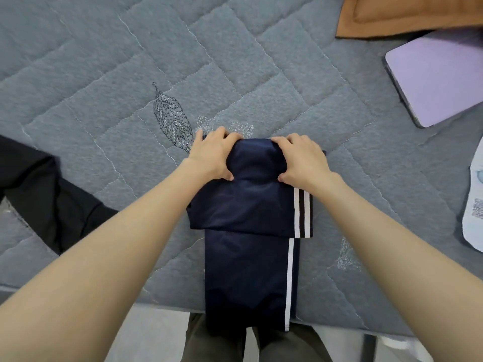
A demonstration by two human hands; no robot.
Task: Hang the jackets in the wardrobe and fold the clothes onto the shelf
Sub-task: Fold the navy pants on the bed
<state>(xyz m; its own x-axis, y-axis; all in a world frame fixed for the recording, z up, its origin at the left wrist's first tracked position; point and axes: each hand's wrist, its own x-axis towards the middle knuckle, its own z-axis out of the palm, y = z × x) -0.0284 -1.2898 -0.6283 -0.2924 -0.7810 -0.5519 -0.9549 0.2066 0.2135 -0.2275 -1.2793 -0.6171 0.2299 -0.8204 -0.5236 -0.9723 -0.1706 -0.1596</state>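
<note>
Together, curled fingers (pixel 225 135) of the left hand (pixel 213 155) and the right hand (pixel 304 159) hook over the far fold of navy trousers (pixel 248 270), thumbs pressed into the cloth on the near side — each hand gripping one end of the doubled-over part. The left hand holds the fold's left end and the right hand its right end, with dark cloth bunched between them. Bare forearms run back from both wrists to the lower corners of the view. The trousers lie on a grey quilted bed (pixel 104 74). Their folded part rests on the lower length, which runs straight back to the bed's near edge and hangs over it. White stripes show along their right side. A black garment (pixel 39 189) sprawls at the bed's left edge, well apart from the trousers. Toward the far right corner lie an orange pillow (pixel 407 17) and, just nearer, a lilac device (pixel 433 79) — tablet or closed laptop, it cannot be told. A white printed item (pixel 474 218) sits at the right edge. Below the near edge, olive-clad legs (pixel 209 346) stand on a pale floor (pixel 146 335).
</note>
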